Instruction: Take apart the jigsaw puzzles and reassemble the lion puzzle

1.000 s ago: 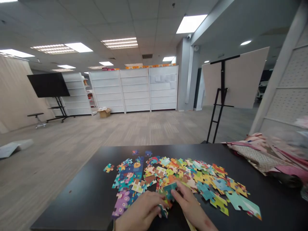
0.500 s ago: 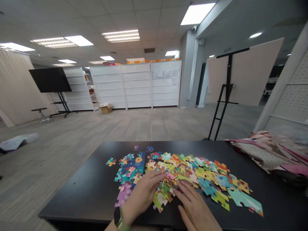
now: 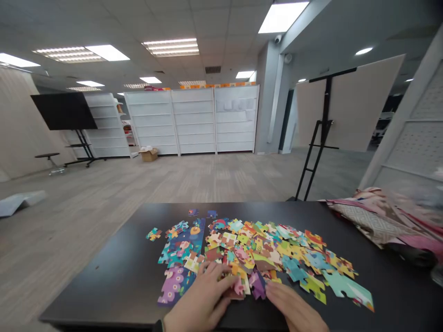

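Near the front of the black table, my left hand rests on the near-left edge of a heap of colourful jigsaw puzzle pieces. Its fingers are apart and bent over the pieces, close to a pink puzzle piece. My right hand is at the heap's near side, fingers pressed together, fingertips at the edge of a tilted purple puzzle piece. Its thumb is hidden. Left of the heap lies a joined puzzle section, purple and dark blue, with loose pieces on top.
Two dark blue pieces lie at the table's far side, and a small cluster lies left of the joined section. Patterned cloth covers the table's right end. Beyond stand an easel board and white shelves.
My left hand has moved nearer and lower, and its watch is mostly out of view. My right hand's spread fingers have come together. A purple piece now shows between the hands.
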The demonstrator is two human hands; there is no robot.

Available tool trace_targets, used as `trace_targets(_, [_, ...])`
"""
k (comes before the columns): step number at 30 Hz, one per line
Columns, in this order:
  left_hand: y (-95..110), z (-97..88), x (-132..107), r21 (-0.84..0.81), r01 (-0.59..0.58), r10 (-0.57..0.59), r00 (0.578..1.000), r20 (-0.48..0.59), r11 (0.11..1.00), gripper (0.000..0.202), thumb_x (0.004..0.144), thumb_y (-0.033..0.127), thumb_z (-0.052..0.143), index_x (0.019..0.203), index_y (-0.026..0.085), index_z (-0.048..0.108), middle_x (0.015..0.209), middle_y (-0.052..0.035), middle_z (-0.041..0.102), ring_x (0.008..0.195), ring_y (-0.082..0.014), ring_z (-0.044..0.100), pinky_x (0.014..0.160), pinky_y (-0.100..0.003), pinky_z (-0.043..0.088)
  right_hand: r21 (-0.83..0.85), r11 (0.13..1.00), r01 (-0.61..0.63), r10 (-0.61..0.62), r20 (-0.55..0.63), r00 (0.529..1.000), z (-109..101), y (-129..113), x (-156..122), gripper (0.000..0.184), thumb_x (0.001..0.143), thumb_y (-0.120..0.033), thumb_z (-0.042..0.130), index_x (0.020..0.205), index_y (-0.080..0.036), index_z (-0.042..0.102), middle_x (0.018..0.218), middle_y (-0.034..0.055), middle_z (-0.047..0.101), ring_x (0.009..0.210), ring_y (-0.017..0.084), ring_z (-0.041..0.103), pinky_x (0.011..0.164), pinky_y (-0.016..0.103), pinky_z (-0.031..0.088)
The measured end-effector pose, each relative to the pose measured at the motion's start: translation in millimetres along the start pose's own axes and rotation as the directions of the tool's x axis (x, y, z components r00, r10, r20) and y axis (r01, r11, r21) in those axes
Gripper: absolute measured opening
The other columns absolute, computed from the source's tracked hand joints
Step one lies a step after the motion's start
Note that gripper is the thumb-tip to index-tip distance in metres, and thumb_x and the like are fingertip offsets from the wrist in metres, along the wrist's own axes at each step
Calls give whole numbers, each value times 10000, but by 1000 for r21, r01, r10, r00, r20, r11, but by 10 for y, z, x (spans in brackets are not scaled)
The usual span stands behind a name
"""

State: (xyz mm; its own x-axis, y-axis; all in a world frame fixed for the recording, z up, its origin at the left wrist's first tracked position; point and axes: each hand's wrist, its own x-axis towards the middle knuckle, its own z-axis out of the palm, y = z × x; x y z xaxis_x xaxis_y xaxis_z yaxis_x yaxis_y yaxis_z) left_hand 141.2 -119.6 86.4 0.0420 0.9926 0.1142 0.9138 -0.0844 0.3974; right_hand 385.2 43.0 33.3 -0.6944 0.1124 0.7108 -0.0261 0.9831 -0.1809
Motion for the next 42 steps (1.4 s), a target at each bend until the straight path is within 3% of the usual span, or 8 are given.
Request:
trace_targets(5, [-8, -4, 55, 3, 4, -4, 1000, -6, 1000, 561, 755, 67, 580, 1249, 332, 544, 1309, -26, 546, 1198, -263, 491, 1069, -450, 374, -46, 998, -33, 25, -152, 988, 166, 127, 271, 480, 923, -24, 478, 1334, -230, 614, 1311, 46, 680, 1268, 191, 602, 1098, 313, 497])
trace_targets(9, [-43, 23, 168, 1, 47, -47, 999, -27, 999, 498, 854, 280, 649, 1330, 328, 514, 1457, -37, 486, 1359, -300, 394, 1162, -521, 269, -68, 996, -52, 58, 83, 995, 294, 167, 459, 407, 969, -99, 476, 1331, -225, 615, 1340, 44, 663, 1269, 181, 601, 1067, 317, 527])
trace_targets(15, [-102, 122, 310, 1, 113, -113, 993, 30, 994, 939, 813, 668, 684, 1566, 325, 239, 1636, -124, 228, 1500, -368, 182, 1208, -596, 132, -215, 970, -117, 173, 266, 948, 87, 8, 399, 392, 985, -331, 549, 1369, -265, 593, 1442, 60, 577, 1358, 265, 513, 1110, 473, 475])
trace_targets(24, [-3, 131, 147, 17, 126, -127, 991, 43, 992, 656, 930, 442, 609, 1522, 388, 333, 1576, -10, 385, 1441, -335, 312, 1198, -565, 196, -463, 881, -99, 155, 84, 984, 241, 170, -172, 280, 911, -389, 637, 1144, -264, 731, 1316, 65, 677, 1215, 304, 633, 921, 406, 573])
trace_targets(28, [-133, 35, 143, 23, 176, -176, 984, 12, 984, 772, 816, 466, 725, 1503, 352, 392, 1569, -33, 394, 1444, -366, 279, 1192, -569, 191, -451, 881, -147, 215, 104, 971, 395, 126, -58, 334, 932, -338, 605, 1258, -318, 674, 1404, 52, 614, 1264, 295, 598, 955, 407, 553])
trace_targets(32, [-104, 16, 283, -41, 250, -250, 968, 1, 967, 849, 789, 552, 708, 1522, 260, 393, 1549, -96, 418, 1435, -396, 266, 1186, -565, 182, -396, 904, -160, 265, 228, 937, 490, -23, 137, 516, 926, -537, 575, 1411, -361, 547, 1489, 37, 524, 1340, 388, 509, 996, 540, 518])
trace_targets(35, [4, 70, 425, -191, 297, -311, 949, -46, 936, 714, 888, 500, 568, 1530, 251, 381, 1475, -109, 494, 1393, -390, 318, 1161, -547, 222, -356, 910, -214, 324, 286, 902, 538, -103, 218, 627, 935, -567, 535, 1507, -336, 419, 1578, 43, 380, 1415, 426, 389, 1060, 625, 444])
trace_targets(42, [-142, 126, 750, -579, 300, -383, 924, -22, 758, 684, 795, 309, 635, 1449, 167, 492, 1340, -153, 561, 1300, -371, 434, 1135, -485, 289, -293, 845, -448, 523, 274, 807, 752, -210, 412, 565, 940, -450, 553, 1469, -264, 492, 1585, 86, 382, 1479, 395, 267, 1179, 630, 279])
